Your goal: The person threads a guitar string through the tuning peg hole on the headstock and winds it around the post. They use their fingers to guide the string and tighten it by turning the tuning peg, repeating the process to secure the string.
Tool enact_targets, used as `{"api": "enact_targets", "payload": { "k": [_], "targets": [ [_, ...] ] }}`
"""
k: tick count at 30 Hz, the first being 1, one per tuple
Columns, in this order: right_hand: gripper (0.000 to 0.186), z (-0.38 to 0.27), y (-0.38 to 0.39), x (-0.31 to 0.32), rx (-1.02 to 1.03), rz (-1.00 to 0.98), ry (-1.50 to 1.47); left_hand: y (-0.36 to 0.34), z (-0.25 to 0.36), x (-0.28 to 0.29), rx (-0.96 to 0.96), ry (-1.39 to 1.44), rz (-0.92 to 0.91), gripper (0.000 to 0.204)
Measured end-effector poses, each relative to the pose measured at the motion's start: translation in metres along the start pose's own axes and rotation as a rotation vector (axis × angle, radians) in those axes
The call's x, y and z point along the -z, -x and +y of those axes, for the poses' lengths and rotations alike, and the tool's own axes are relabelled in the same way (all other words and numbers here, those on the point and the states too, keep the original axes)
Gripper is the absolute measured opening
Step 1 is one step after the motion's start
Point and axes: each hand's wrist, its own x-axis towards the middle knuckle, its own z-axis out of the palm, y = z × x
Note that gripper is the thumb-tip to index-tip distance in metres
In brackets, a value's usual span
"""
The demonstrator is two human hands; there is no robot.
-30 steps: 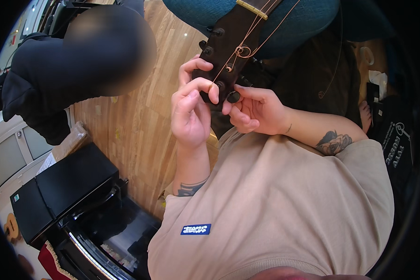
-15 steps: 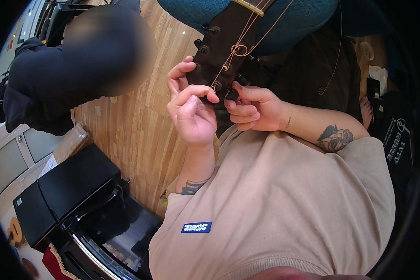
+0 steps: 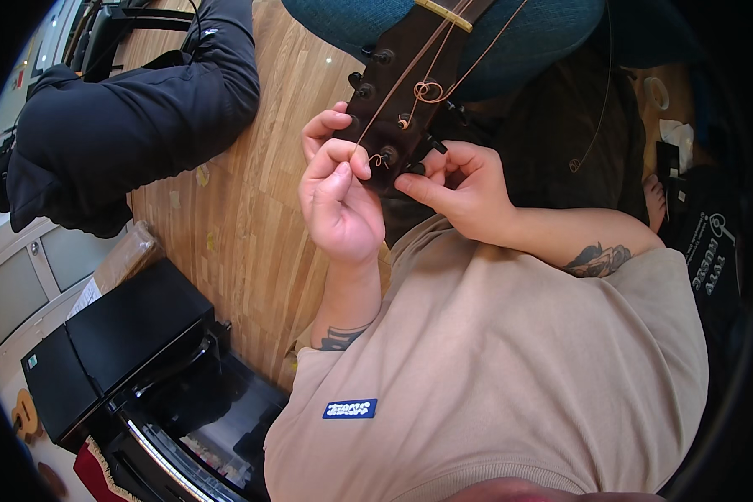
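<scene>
A dark brown guitar headstock (image 3: 397, 84) points toward me, with a pale nut (image 3: 445, 14) at its far end. My left hand (image 3: 339, 197) pinches a copper-coloured guitar string between thumb and index finger, while its other fingers rest along the headstock's left edge. The string stretches from the nut to the pinch. At the lower right edge, my right hand (image 3: 468, 192) has thumb and fingers closed on a black tuning peg (image 3: 416, 170). A short curled string end shows at the post (image 3: 385, 158) between the hands. Another string forms a loose coil (image 3: 428, 92) above the headstock.
Blue fabric (image 3: 519, 50) lies under the guitar neck. A person in dark clothes (image 3: 134, 134) is at the upper left over the wooden floor (image 3: 251, 251). Shiny black furniture (image 3: 142, 335) stands at lower left. A thin loose string (image 3: 598, 125) hangs at the right.
My left hand's pinch has shifted slightly left, drawing the string away from the lower post. The right hand has rolled over, its thumb now lower at the peg. The person at left has shifted.
</scene>
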Motion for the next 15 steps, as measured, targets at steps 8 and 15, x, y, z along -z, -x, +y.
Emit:
{"api": "enact_targets", "payload": {
  "k": [8,15],
  "targets": [
    [0.043,0.006,-0.013,0.021,-0.717,-0.576,-0.982,-0.001,0.001,-0.003,-0.052,-0.028,0.011,0.018],
    [0.025,-0.01,-0.016,0.013,-0.504,-0.362,-0.615,-0.001,-0.003,0.004,-0.098,-0.106,-0.076,0.02]
  ]
}}
